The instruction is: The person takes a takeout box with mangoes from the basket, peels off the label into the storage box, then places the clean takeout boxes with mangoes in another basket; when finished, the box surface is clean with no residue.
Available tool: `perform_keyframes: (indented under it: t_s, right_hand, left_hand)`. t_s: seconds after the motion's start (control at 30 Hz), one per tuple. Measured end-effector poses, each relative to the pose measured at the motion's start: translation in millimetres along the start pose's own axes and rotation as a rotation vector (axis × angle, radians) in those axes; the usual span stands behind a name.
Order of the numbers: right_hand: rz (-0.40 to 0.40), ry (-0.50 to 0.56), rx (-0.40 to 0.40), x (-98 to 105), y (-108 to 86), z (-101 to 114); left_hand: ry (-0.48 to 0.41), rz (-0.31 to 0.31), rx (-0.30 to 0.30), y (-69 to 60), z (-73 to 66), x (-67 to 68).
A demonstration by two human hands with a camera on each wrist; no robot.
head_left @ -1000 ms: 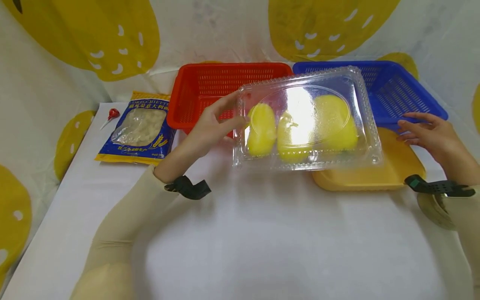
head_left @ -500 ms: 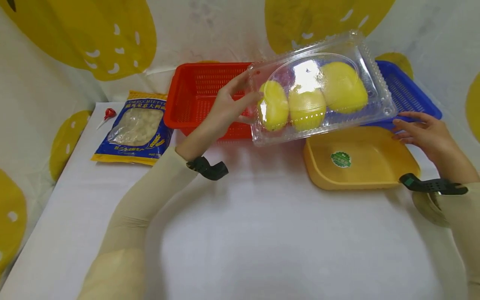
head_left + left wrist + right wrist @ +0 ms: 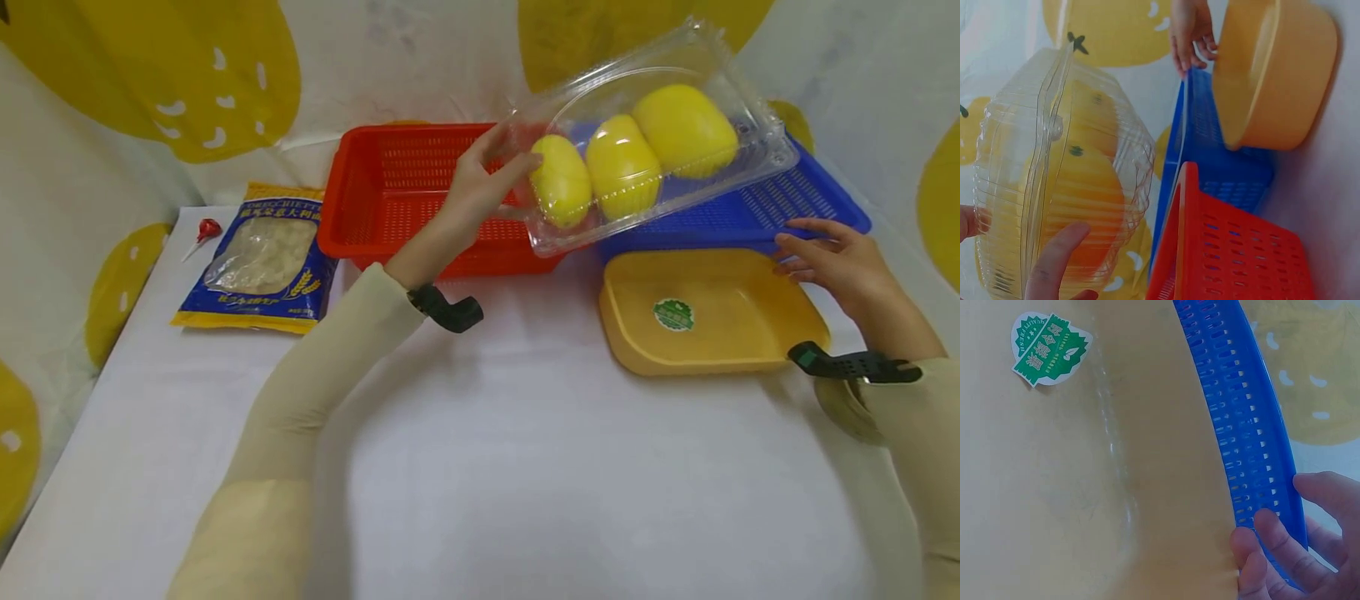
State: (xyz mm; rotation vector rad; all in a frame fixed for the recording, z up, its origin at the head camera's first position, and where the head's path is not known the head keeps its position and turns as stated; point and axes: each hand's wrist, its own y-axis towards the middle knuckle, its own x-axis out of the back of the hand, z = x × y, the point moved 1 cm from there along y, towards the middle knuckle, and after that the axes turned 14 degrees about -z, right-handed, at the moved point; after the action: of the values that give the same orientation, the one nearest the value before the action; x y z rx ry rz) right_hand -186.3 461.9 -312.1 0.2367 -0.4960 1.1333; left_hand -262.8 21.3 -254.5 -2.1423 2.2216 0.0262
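Note:
My left hand (image 3: 468, 196) grips the left end of a clear plastic clamshell box (image 3: 776, 154), held up tilted above the baskets. Three yellow fruits (image 3: 622, 167) sit inside it; their exact kind is unclear. In the left wrist view, fingers (image 3: 1054, 262) lie against the box's ribbed side. Over by the blue basket (image 3: 780, 204), my right hand (image 3: 843, 262) hovers with loosely bent, spread fingers and holds nothing. The right wrist view has its fingertips (image 3: 1267, 520) at the basket's rim; whether they touch it I cannot tell.
A red basket (image 3: 435, 260) stands left of the blue one. In front of the blue basket is a yellow-orange plastic tub (image 3: 720, 365) with a green sticker. A blue pasta bag (image 3: 258, 258) and a red lollipop (image 3: 208, 229) lie at left. A round object (image 3: 847, 412) is partly behind the right wrist.
My left hand has raised the clamshell box up and away, tilting its right end higher. The tub below it has come into fuller view. My right hand has hardly moved.

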Motion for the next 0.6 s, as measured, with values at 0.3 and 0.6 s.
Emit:
perform_keyframes:
  t_s: [0.3, 0.6]
  right_hand:
    - [0.008, 0.109, 0.0, -2, -0.9, 2]
    - [-0.023, 0.093, 0.008, -3, -2.7, -1]
  left_hand:
    - [-0.011, -0.033, 0.018, 10.4, -2.4, -24.0]
    - [-0.092, -0.066, 0.114, 28.9, 2.7, -45.7]
